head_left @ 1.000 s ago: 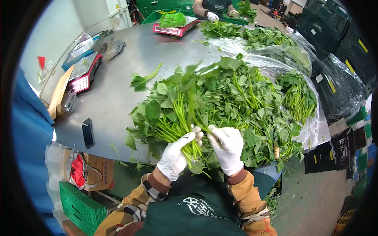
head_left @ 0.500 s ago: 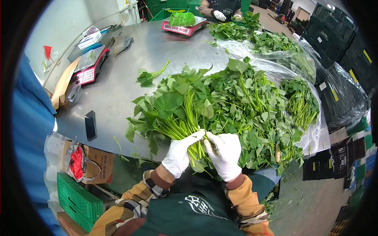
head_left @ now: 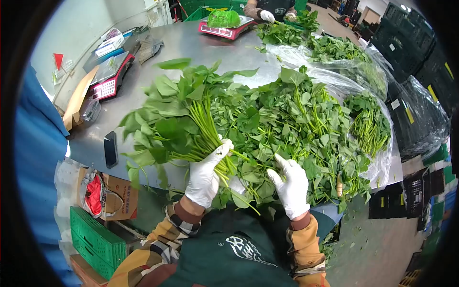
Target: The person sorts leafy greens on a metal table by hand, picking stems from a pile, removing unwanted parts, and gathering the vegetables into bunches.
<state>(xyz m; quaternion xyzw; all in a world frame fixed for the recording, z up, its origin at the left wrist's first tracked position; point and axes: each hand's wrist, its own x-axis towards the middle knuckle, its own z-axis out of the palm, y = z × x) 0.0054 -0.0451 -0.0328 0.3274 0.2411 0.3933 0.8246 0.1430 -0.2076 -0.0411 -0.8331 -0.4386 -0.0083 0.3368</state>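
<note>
Gloved in white, my left hand (head_left: 208, 175) is wrapped round the stems of a bunch of leafy greens (head_left: 203, 117), whose broad leaves fan out up and to the left. My right hand (head_left: 290, 185), also gloved, has its thumb and fingers apart with nothing between them. It hovers over the near edge of a large pile of loose leafy greens (head_left: 296, 119); whether its fingertips touch the leaves I cannot tell. A wooden handle (head_left: 339, 185) pokes out of the pile to the right of that hand. Leaves hide the rest of it.
Left on the metal table (head_left: 158, 52) are a phone (head_left: 110, 149) and a red scale (head_left: 109, 81). Another scale (head_left: 225, 31) carries a green bagged bundle (head_left: 223, 19). Clear plastic sheeting (head_left: 385, 162) and more greens lie right. Across the table works another person (head_left: 272, 10). Dark crates (head_left: 401, 38) stand right.
My right hand has come off the stems and moved right, its fingers opening. My left hand has shifted slightly left with the bunch, which has swung up and to the left.
</note>
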